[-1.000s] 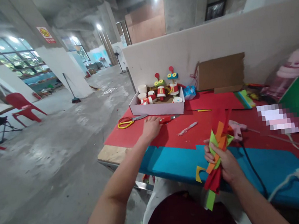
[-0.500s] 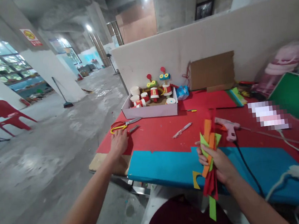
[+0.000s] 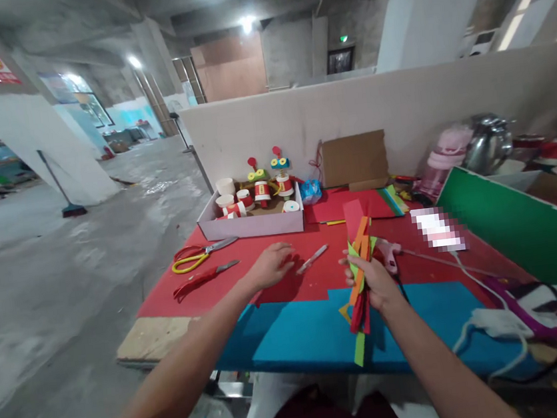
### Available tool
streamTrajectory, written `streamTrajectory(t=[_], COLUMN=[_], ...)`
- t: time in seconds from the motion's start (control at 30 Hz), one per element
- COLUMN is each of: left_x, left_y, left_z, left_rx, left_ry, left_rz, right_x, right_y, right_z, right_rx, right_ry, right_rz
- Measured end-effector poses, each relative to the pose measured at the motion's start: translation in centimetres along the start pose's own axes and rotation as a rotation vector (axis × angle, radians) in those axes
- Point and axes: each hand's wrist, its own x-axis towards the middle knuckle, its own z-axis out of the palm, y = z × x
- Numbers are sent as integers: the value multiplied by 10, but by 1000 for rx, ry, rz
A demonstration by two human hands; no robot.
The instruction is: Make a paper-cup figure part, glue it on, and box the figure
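In my right hand [image 3: 373, 284] is a bundle of paper strips [image 3: 363, 247], orange, lime green and red, gripped upright with the fingers wrapped round it. A green end hangs out below the fist. My left hand [image 3: 273, 264] is over the red sheet, fingers stretched out and holding nothing visible. Just right of its fingertips lies a white pen [image 3: 313, 259]; I cannot tell whether they touch the sheet. To the left of that hand lie scissors [image 3: 203, 254] with red and yellow handles and a red-handled cutting tool [image 3: 205, 279]. Behind the strips sits a pink glue gun [image 3: 389, 253], partly hidden.
A shallow white box [image 3: 253, 225] at the back holds paper cups and two cup figures. Beside it stand cardboard [image 3: 355, 162] and red sheets [image 3: 353, 204]. A green board [image 3: 517, 235] leans at the right. White cables and a power strip [image 3: 503, 323] lie at front right.
My left hand has moved right, from beside the scissors and red-handled tool to near the pen. The right hand still holds the strips. The view has turned to the right.
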Motion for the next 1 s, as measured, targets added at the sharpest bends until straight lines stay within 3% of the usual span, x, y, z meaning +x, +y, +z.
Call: streamTrajectory(t=[0.13, 0.23, 0.47, 0.53, 0.6, 0.7, 0.77, 0.9, 1.0], left_x=[38, 53, 29, 28, 32, 42, 46, 50, 66], left_y=[39, 51, 7, 7, 23, 59, 80, 94, 90], left_z=[7, 12, -23, -25, -17, 6, 18, 24, 19], left_rx=[133, 183, 302, 127, -322, -1094, -1384, -1546, -1252], left_ry=[-71, -66, 109, 173, 185, 98, 71, -105, -130], left_rz=[-194, -239, -458, -469, -430, -346, -306, -249, -178], right_x=[21, 33, 42, 41, 39, 36, 37, 45, 53], right_y=[-1, 5, 20, 21, 22, 27, 29, 29, 30], right_z=[17, 26, 15, 17, 21, 24, 22, 9, 3], right_rx=[60, 74, 133, 110, 99, 63, -50, -225, -217], right_ry=[2, -1, -120, -140, -132, -61, 32, 186, 168], right_rz=[-65, -112, -20, -8, -26, -130, -254, -414, -364])
